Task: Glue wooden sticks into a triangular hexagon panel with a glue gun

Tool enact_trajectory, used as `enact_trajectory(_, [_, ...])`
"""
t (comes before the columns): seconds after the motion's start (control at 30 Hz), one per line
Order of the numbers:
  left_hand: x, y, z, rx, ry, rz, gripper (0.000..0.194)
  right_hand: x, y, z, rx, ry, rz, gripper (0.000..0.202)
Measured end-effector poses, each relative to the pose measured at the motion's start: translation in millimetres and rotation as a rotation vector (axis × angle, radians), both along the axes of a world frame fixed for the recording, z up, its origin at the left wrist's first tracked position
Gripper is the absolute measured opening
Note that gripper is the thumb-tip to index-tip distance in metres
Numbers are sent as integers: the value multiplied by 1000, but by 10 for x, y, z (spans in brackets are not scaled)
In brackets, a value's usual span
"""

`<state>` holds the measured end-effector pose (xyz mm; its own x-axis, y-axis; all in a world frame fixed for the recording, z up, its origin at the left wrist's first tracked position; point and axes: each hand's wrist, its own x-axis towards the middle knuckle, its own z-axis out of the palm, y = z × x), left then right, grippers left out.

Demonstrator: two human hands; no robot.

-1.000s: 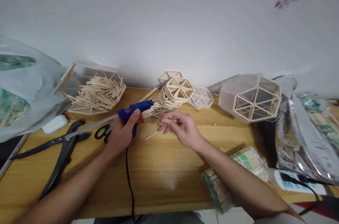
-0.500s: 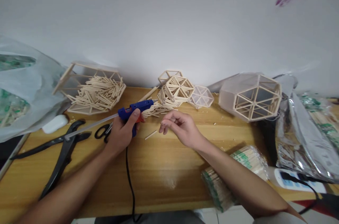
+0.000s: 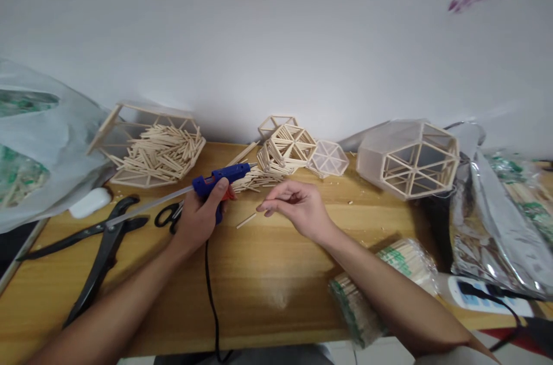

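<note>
Since half a second ago, the thumb and fingers of the right hand (image 3: 298, 209) have come together and poked out a little closer to the small stick (image 3: 246, 220), while the glue gun (image 3: 227, 173) has stayed put. The stick lies on the table (image 3: 268, 273), just right of the gun's handle. It looks very light, stiff and dry, but thin enough to snap, so a soft pinch at its middle should be the best hold. The left hand (image 3: 201, 215) is wrapped around the gun's handle. The gun looks hard, smooth and not very heavy, and the handle is the place to hold it, as its tip may be hot. The right thumb and finger are pressed together, but I can't tell if something tiny is between them, or if they touch the stick's end. The left fingers are mostly hidden behind the handle, the scissors (image 3: 163, 215) left of the gun are partly covered, and the black cord (image 3: 209, 278) below the gun runs out of view
</note>
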<state>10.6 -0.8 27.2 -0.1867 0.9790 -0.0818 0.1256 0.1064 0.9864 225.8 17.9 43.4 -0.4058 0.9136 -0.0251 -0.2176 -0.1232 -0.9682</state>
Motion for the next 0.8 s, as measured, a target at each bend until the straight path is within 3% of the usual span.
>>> enact_trajectory(0.33, [-10, -7, 2, -2, 5, 13, 49, 21, 70, -15, 66, -16, -3, 31])
enact_trajectory(0.8, [-22, -4, 5, -1, 18, 6, 49, 32, 87, -23, -55, 40, 43, 32])
